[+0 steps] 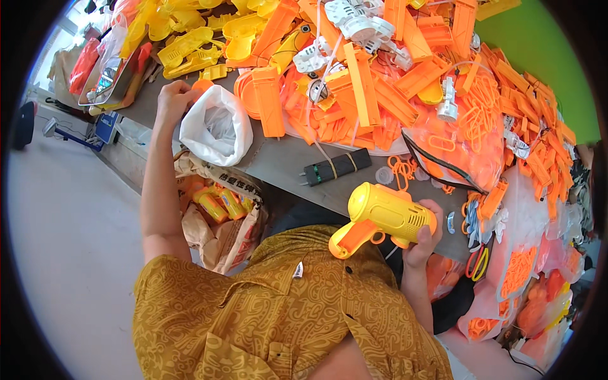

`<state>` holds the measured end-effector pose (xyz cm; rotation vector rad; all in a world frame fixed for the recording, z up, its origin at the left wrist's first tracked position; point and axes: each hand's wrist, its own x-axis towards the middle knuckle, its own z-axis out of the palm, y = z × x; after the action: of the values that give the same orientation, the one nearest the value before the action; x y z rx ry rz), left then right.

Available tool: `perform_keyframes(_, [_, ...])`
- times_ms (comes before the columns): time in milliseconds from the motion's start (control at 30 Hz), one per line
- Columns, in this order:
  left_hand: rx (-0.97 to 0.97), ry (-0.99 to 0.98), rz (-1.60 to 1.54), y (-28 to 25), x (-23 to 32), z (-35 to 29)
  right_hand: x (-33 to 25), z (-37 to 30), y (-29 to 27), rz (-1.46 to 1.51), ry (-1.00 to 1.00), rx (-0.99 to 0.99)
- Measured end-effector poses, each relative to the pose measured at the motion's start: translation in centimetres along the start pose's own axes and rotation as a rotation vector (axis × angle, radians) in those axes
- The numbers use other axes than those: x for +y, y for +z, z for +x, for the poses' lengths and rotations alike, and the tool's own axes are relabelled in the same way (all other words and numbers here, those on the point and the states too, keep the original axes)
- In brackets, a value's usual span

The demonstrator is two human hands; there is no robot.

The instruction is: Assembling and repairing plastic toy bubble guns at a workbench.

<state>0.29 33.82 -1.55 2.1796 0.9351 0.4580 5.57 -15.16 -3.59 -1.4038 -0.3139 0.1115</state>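
Observation:
My right hand (423,239) grips a yellow and orange toy bubble gun (387,212) by its orange-ringed end, in front of my body. The toy lies sideways, its orange handle slanting down to the left. At the table's left part my left hand (175,101) has its fingers curled together beside a white bag (216,126) with a rolled, open rim. An orange round piece (202,85) shows just past those fingertips. Whatever the fingers pinch, if anything, is hidden.
Orange battery-case-like parts (361,85), yellow shell halves (190,50) and white motor units (354,22) heap the grey table (272,166). A black rubber-banded bundle (335,167) lies near its edge. Below, an open sack (190,221) holds yellow toys. Scissors (478,263) hang at right.

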Motion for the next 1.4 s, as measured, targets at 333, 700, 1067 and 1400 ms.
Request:
perform_keyframes(333, [0.324,0.276,-0.442,-2.2,3.3,-2.6,-0.9,0.1,0.0,0.03,0.034,0.058])
perform_keyframes(700, [-0.235,0.678,-0.882,8.8,16.2,-19.1,-7.5,0.6,3.4,-0.247,-0.337,0.071])
perform_keyframes(1067, [-0.96,0.524,-1.209,9.7,16.4,-20.8,-5.7,-0.9,1.6,-0.361,-0.514,-0.076])
perform_keyframes(1400, [-1.371,-0.091,-1.14,9.5,17.0,-20.9,-5.6,-3.8,0.1,-0.379,-0.549,-0.221])
